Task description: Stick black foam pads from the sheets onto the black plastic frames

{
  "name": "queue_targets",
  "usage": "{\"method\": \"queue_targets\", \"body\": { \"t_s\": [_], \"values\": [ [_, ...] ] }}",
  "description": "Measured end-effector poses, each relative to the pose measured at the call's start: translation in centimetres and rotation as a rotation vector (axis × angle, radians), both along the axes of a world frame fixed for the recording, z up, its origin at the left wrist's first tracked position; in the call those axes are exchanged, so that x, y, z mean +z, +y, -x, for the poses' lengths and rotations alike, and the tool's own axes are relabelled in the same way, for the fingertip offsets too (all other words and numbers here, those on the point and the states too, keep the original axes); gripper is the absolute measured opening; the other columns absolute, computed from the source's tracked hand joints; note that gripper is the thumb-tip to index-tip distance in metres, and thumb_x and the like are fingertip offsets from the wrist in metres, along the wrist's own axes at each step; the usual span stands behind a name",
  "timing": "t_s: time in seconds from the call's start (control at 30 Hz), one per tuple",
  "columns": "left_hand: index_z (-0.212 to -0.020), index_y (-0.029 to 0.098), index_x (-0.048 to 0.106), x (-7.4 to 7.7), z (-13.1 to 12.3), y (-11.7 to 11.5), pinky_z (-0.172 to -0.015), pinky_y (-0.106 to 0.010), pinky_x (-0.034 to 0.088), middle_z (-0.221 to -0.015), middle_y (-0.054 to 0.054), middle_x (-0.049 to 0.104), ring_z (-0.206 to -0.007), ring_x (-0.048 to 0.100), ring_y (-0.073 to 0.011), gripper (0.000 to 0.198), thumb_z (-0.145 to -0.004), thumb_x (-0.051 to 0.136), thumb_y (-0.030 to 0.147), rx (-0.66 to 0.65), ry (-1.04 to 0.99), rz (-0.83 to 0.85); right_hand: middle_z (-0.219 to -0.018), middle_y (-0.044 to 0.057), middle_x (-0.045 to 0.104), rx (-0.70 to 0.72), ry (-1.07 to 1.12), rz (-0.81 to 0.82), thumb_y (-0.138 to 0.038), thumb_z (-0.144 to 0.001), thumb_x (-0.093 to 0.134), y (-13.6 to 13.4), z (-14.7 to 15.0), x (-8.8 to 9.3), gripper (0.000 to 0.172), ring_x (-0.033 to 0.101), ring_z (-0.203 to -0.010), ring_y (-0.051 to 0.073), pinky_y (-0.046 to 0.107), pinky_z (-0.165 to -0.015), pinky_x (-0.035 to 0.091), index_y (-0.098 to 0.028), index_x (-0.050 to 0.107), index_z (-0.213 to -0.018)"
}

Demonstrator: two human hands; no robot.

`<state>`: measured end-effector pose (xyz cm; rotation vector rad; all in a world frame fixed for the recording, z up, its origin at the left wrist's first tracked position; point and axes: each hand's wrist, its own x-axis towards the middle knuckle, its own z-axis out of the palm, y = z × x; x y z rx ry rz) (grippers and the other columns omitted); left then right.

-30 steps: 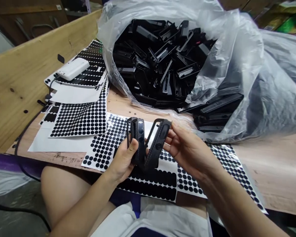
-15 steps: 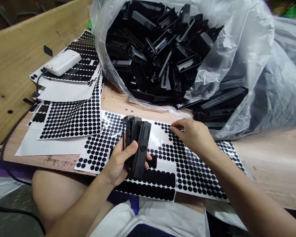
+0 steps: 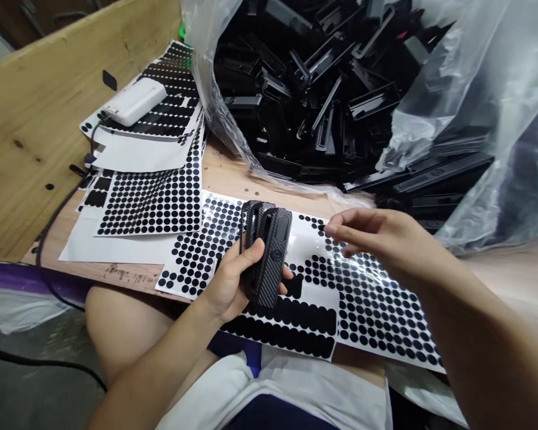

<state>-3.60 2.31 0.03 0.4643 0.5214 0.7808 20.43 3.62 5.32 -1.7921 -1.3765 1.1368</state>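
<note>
My left hand (image 3: 233, 275) is wrapped around several black plastic casings (image 3: 273, 257) with a carbon-like weave, held upright in a stack. The front casing shows an oval recess at its top and a round mark below it. My right hand (image 3: 376, 239) has thumb and forefinger pinched together over a white sheet of round black stickers (image 3: 376, 304). A small black dot sticker (image 3: 323, 228) shows at those fingertips; its lower part is hidden. Part of the sheet beside the casings is bare white where dots have been removed.
A clear plastic bag (image 3: 228, 131) full of black casings (image 3: 327, 113) stands open at the back. More sticker sheets (image 3: 161, 200) lie at left, under a white power bank (image 3: 137, 101) with a black cable (image 3: 49, 230). A wooden board (image 3: 36, 143) edges the left side.
The whole view has shifted, so the scene sits farther right. My right hand has lifted slightly from the sheet, its fingertips still pinched. My left hand keeps its hold on the casings.
</note>
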Motion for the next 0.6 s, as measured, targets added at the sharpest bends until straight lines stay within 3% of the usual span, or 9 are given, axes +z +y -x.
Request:
{"method": "queue_targets", "body": {
  "t_s": [0.07, 0.17, 0.37, 0.6],
  "values": [
    [-0.11, 0.014, 0.064, 0.0, -0.1, 0.0, -0.061, -0.026, 0.063, -0.088, -0.007, 0.073, -0.074, 0.075, -0.0187, 0.04, -0.089, 0.075, 0.045, 0.005, -0.015, 0.003, -0.074, 0.004, 0.07, 0.084, 0.302, 0.092, -0.053, -0.065, 0.089, -1.2, 2.2, 0.7, 0.036, 0.061, -0.061, 0.015, 0.027, -0.053, 0.049, -0.021, 0.075, -0.073],
    [-0.108, 0.014, 0.063, 0.1, -0.2, -0.1, -0.059, -0.025, 0.063, -0.084, -0.005, 0.073, -0.073, 0.075, -0.019, 0.041, -0.085, 0.079, 0.044, 0.026, 0.0, 0.026, -0.071, 0.002, 0.071, 0.157, 0.484, 0.175, -0.043, -0.068, 0.091, -2.0, 4.8, 1.3, 0.028, 0.065, -0.064, 0.014, 0.022, -0.054, 0.05, -0.021, 0.075, -0.074],
    [-0.109, 0.016, 0.061, 0.1, -0.2, -0.1, -0.056, -0.024, 0.063, -0.084, -0.003, 0.072, -0.07, 0.074, -0.0179, 0.044, -0.083, 0.081, 0.045, 0.039, 0.007, 0.022, -0.069, -0.001, 0.072, 0.13, 0.523, 0.16, -0.036, -0.067, 0.093, -1.9, 5.9, 1.4, 0.024, 0.069, -0.062, 0.013, 0.021, -0.06, 0.054, -0.021, 0.076, -0.074],
    [-0.111, 0.017, 0.061, 0.0, -0.2, -0.2, -0.056, -0.025, 0.064, -0.085, -0.003, 0.072, -0.071, 0.075, -0.0192, 0.047, -0.082, 0.082, 0.047, 0.044, 0.016, 0.002, -0.072, 0.0, 0.073, 0.15, 0.408, 0.09, -0.042, -0.069, 0.092, -2.0, 6.0, 1.3, 0.026, 0.068, -0.065, 0.014, 0.024, -0.064, 0.056, -0.021, 0.077, -0.075]
  ]
}}
